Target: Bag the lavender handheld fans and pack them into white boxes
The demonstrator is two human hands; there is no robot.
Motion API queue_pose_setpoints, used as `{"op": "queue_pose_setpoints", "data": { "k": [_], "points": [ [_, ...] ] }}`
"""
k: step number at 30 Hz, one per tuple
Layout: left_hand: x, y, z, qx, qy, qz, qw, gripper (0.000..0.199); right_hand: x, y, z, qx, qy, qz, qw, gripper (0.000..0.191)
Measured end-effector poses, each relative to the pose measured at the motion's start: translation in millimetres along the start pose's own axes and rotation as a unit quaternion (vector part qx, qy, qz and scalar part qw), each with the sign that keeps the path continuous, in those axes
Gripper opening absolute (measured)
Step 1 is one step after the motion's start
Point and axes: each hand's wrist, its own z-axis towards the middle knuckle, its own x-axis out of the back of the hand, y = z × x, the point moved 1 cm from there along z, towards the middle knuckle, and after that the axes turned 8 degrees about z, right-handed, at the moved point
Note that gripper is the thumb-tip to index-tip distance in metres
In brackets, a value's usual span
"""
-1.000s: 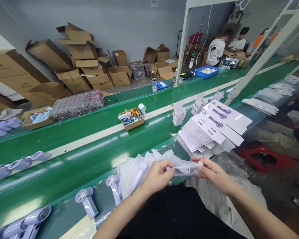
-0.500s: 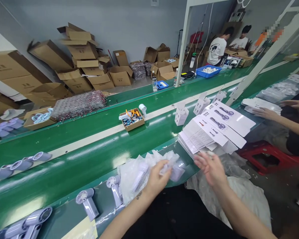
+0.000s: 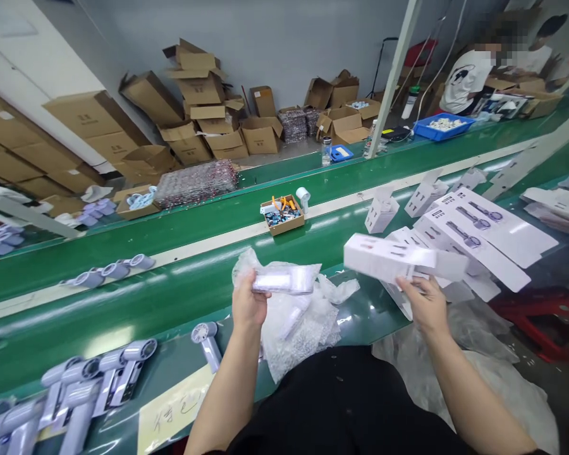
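Note:
In my left hand [image 3: 250, 304] is a pale purple handheld fan [image 3: 284, 280] wrapped in a clear plastic bag, lying sideways above a heap of bubble bags [image 3: 308, 335]. My right hand [image 3: 425, 303] is closed on the lower edge of a white printed carton [image 3: 384, 258], tilted in the air with its flaps out to the right. Behind that hand, flat printed cartons [image 3: 464, 230] lie in an overlapping pile. A bare fan [image 3: 207, 344] rests on the bench left of my left forearm.
Several purple fans [image 3: 99, 373] lie at the lower left beside a handwritten yellow paper [image 3: 171, 411]. A small box of parts [image 3: 286, 221] sits on the green conveyor [image 3: 208, 272]. White cartons [image 3: 382, 212] stand beyond the pile. A red stool [image 3: 540, 322] is at right.
My left hand has lifted the bagged fan and turned it sideways. My right hand, empty before, now holds a white carton raised off the pile. The view has swung left.

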Motion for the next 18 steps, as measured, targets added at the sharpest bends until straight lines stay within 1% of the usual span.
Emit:
{"op": "queue_pose_setpoints", "data": {
  "k": [1,2,3,4,5,7,8,10,12,13,14,15,16,17,18],
  "points": [
    [1.6,1,2,0.010,-0.001,-0.014,1.000,0.027,-9,0,0,0.047,-0.046,-0.073,0.995,0.026],
    [0.8,1,2,0.020,-0.003,-0.025,0.999,0.027,-20,1,1,0.084,-0.089,-0.128,0.984,0.024],
    [-2.5,-1,0,0.028,-0.005,-0.032,0.999,0.026,-32,4,5,0.111,-0.132,-0.163,0.971,0.022],
    [-8.2,-5,-2,0.031,-0.009,-0.034,0.999,0.025,-45,8,10,0.127,-0.179,-0.180,0.959,0.022],
    [-16.0,-11,-4,0.031,-0.016,-0.030,0.999,0.026,-58,12,15,0.136,-0.227,-0.183,0.947,0.027],
    [-35.9,-27,-9,0.030,-0.047,-0.005,0.998,0.032,-82,23,25,0.133,-0.314,-0.167,0.925,0.047],
    [-46.6,-36,-10,0.026,-0.068,0.014,0.997,0.036,-90,30,29,0.128,-0.344,-0.156,0.917,0.055],
    [-65.6,-55,-10,0.001,-0.106,0.076,0.991,0.041,-102,42,35,0.123,-0.369,-0.140,0.910,0.061],
    [-79.1,-69,-8,-0.062,-0.120,0.181,0.974,0.039,-107,54,39,0.117,-0.374,-0.130,0.911,0.062],
    [-84.2,-73,-8,-0.111,-0.119,0.252,0.954,0.036,-109,59,40,0.114,-0.376,-0.125,0.911,0.062],
    [-89.1,-76,-9,-0.165,-0.120,0.331,0.921,0.033,-110,63,41,0.110,-0.378,-0.118,0.911,0.063],
    [-94.7,-78,-11,-0.219,-0.125,0.414,0.875,0.030,-111,66,42,0.107,-0.382,-0.110,0.911,0.063],
    [-101.5,-80,-14,-0.263,-0.138,0.492,0.818,0.028,-112,69,42,0.106,-0.385,-0.101,0.911,0.063],
    [-109.9,-81,-18,-0.293,-0.163,0.562,0.756,0.026,-113,71,41,0.103,-0.387,-0.091,0.912,0.063],
    [-119.7,-82,-22,-0.309,-0.194,0.621,0.694,0.025,-114,72,41,0.094,-0.388,-0.079,0.913,0.063]
  ]
}}
